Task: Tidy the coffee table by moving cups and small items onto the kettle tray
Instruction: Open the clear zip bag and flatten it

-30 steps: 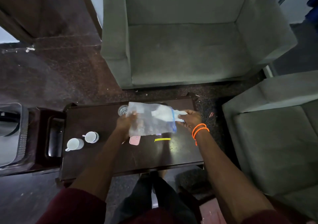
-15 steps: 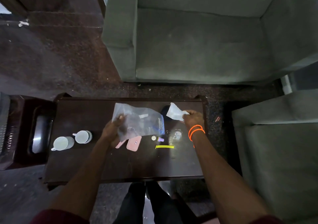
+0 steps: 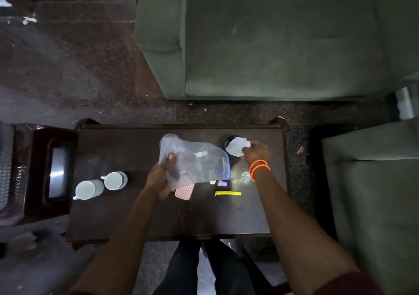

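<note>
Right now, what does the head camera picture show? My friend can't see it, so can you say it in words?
A person stands over a dark coffee table, left hand holding a clear plastic bag and right hand holding a crumpled white paper. Two white cups lie on their sides at the table's left, small items sit under the bag.

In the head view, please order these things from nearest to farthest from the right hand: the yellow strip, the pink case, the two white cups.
From the right hand:
1. Yellow strip, just below it on the table.
2. Pink case, toward the middle, partly under the plastic bag.
3. Two white cups, far at the table's left end.
</note>
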